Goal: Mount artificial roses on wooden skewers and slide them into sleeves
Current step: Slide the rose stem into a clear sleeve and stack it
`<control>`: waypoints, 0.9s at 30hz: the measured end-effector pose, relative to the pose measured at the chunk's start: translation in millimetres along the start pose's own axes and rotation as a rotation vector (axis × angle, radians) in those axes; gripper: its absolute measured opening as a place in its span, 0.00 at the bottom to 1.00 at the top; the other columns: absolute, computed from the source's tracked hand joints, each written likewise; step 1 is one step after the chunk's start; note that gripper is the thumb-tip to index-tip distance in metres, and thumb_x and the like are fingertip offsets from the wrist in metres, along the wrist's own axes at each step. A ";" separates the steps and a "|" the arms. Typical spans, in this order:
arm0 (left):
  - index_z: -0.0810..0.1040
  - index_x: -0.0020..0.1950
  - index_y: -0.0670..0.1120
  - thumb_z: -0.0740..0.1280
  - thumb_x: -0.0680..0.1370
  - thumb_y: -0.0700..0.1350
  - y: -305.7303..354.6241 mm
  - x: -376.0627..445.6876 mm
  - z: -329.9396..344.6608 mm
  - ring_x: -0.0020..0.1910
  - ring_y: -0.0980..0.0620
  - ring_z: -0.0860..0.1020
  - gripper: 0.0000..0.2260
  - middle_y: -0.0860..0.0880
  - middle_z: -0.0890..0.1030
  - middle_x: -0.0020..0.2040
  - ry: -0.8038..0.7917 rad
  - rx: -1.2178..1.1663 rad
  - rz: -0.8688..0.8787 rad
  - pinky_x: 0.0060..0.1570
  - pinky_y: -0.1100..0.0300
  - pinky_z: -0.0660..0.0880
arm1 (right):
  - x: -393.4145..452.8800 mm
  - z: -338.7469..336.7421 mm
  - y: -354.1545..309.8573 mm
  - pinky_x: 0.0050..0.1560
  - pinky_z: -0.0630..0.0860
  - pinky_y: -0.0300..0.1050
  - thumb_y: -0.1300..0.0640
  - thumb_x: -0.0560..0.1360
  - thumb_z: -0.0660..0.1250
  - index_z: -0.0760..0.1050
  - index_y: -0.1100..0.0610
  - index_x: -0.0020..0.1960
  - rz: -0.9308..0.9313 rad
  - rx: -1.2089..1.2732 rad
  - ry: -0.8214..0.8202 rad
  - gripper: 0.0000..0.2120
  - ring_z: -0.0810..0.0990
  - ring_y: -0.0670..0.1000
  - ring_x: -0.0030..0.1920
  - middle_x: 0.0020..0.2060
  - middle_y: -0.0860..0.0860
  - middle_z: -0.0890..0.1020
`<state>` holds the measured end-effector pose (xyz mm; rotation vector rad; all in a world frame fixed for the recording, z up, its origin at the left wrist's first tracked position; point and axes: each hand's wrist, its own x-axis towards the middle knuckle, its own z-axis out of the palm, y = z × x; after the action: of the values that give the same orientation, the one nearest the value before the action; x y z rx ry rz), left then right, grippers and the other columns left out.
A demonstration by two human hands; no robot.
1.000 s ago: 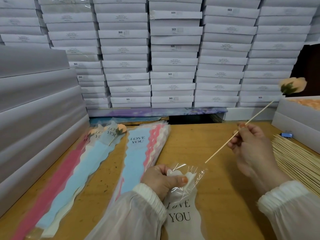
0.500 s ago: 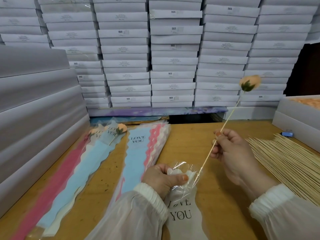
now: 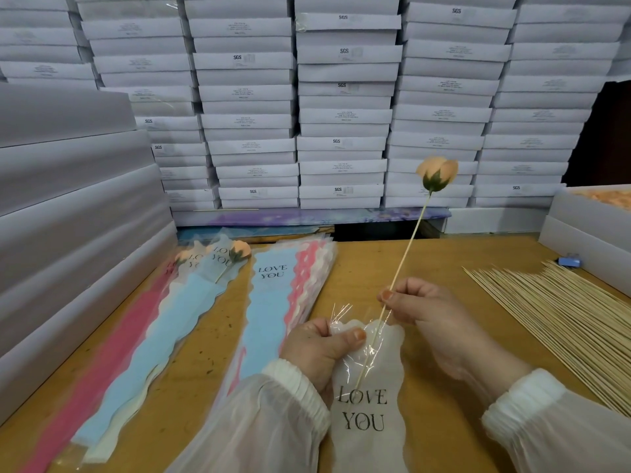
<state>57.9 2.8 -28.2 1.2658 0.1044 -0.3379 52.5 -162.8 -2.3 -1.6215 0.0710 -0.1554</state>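
Between the two hands, low at the middle of the table (image 3: 426,268), the skewer (image 3: 408,249) slants up and away with a peach rose (image 3: 437,173) on its top end, and its bottom end is already inside the sleeve (image 3: 370,397), showing through the clear plastic just above the printed "LOVE YOU". The right hand (image 3: 430,312) pinches the skewer between thumb and fingertips, just above the sleeve's crinkled mouth. The left hand (image 3: 319,346) is closed on the sleeve's upper left edge, thumb pressed flat on top, holding the mouth up; the rest of the sleeve runs down toward the camera between the two white cuffs.

Out past the left fingers, a stack of blue and pink sleeves (image 3: 269,302) lies on the table, "LOVE YOU" on the top one. Further left again, another long pile (image 3: 136,336), and at its far end two finished roses (image 3: 239,251) already tucked in their sleeves. Off to the right of the right hand, well apart, a thick spread of loose skewers (image 3: 560,322) fans across the wood. Beyond them, an open box (image 3: 580,213) with peach-coloured contents at the edge. Behind everything, walls of stacked white boxes (image 3: 341,97).
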 end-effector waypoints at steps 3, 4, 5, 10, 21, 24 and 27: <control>0.80 0.36 0.39 0.74 0.66 0.30 -2.7 0.9 2.6 0.35 0.40 0.81 0.06 0.37 0.83 0.34 0.008 0.016 0.024 0.46 0.39 0.78 | -0.6 0.5 -0.1 0.40 0.73 0.42 0.56 0.71 0.72 0.80 0.54 0.35 0.029 -0.033 -0.061 0.06 0.76 0.47 0.35 0.37 0.51 0.84; 0.80 0.36 0.40 0.75 0.66 0.31 -3.2 0.9 3.3 0.36 0.39 0.81 0.06 0.37 0.83 0.35 0.005 0.026 0.028 0.47 0.38 0.77 | -1.3 0.9 -0.3 0.37 0.73 0.40 0.58 0.71 0.72 0.80 0.56 0.36 0.033 -0.035 -0.086 0.06 0.76 0.45 0.33 0.35 0.49 0.84; 0.81 0.36 0.40 0.75 0.66 0.31 -3.5 0.6 3.8 0.38 0.39 0.81 0.06 0.37 0.83 0.36 -0.003 0.033 0.029 0.48 0.37 0.77 | -1.8 1.4 -0.1 0.35 0.73 0.38 0.58 0.71 0.72 0.80 0.59 0.37 0.042 -0.031 -0.111 0.05 0.76 0.45 0.31 0.34 0.48 0.84; 0.80 0.46 0.33 0.76 0.65 0.32 -2.4 -5.6 7.2 0.42 0.37 0.79 0.12 0.33 0.81 0.42 -0.055 0.048 0.001 0.51 0.35 0.75 | -0.5 1.6 -2.3 0.36 0.75 0.40 0.61 0.73 0.69 0.81 0.58 0.48 0.073 0.065 -0.120 0.04 0.82 0.47 0.36 0.37 0.51 0.85; 0.77 0.52 0.29 0.73 0.68 0.31 -4.1 -12.5 21.7 0.43 0.39 0.79 0.14 0.30 0.79 0.48 -0.120 0.015 -0.110 0.54 0.38 0.74 | 0.1 -9.3 -8.2 0.30 0.76 0.40 0.63 0.75 0.66 0.82 0.61 0.47 0.173 0.165 -0.097 0.06 0.79 0.48 0.31 0.34 0.54 0.83; 0.78 0.46 0.33 0.72 0.68 0.29 -4.2 -10.5 22.2 0.37 0.41 0.78 0.08 0.33 0.79 0.44 -0.094 -0.060 -0.105 0.51 0.40 0.76 | -1.8 -7.1 -6.2 0.37 0.75 0.43 0.59 0.74 0.68 0.83 0.60 0.46 0.181 0.095 -0.166 0.07 0.78 0.48 0.32 0.36 0.55 0.83; 0.78 0.51 0.30 0.72 0.68 0.30 -7.1 -12.5 21.1 0.38 0.41 0.79 0.12 0.32 0.80 0.47 -0.128 -0.033 -0.120 0.51 0.41 0.76 | 7.0 -10.4 -6.6 0.39 0.75 0.44 0.58 0.77 0.64 0.81 0.60 0.49 0.163 0.256 -0.029 0.09 0.81 0.49 0.34 0.36 0.54 0.85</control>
<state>41.6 -16.6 -25.0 1.2045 0.0763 -0.5177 57.6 -173.7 5.2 -1.3563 0.1541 -0.0139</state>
